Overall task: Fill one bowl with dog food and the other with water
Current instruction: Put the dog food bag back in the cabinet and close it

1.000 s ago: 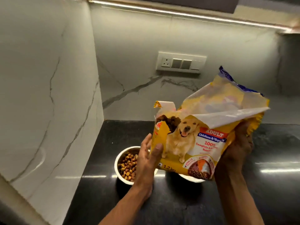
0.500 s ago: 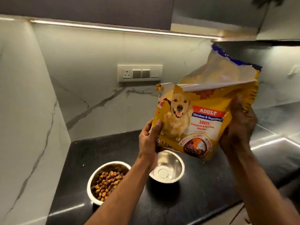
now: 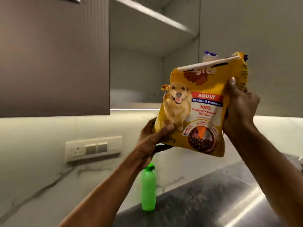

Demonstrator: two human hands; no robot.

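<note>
I hold a yellow dog food bag (image 3: pixel 201 108) upright in the air, its top folded over. My left hand (image 3: pixel 152 138) grips its lower left corner. My right hand (image 3: pixel 239 105) grips its right edge near the top. The bag is level with an open upper cabinet (image 3: pixel 136 76). A green plastic bottle (image 3: pixel 148 190) with a green cap stands on the dark countertop (image 3: pixel 213 199), below my left wrist. Neither bowl is in view.
A brown cabinet door (image 3: pixel 54 54) hangs at the upper left beside the open compartment, which has a shelf inside. A socket and switch plate (image 3: pixel 93 149) sits on the marble backsplash. A closed grey cabinet door (image 3: pixel 262 38) is behind the bag at right.
The bag rose from over the bowls to cabinet height and was turned upright. My view swung up and right; the bowls left the frame and the green bottle appeared.
</note>
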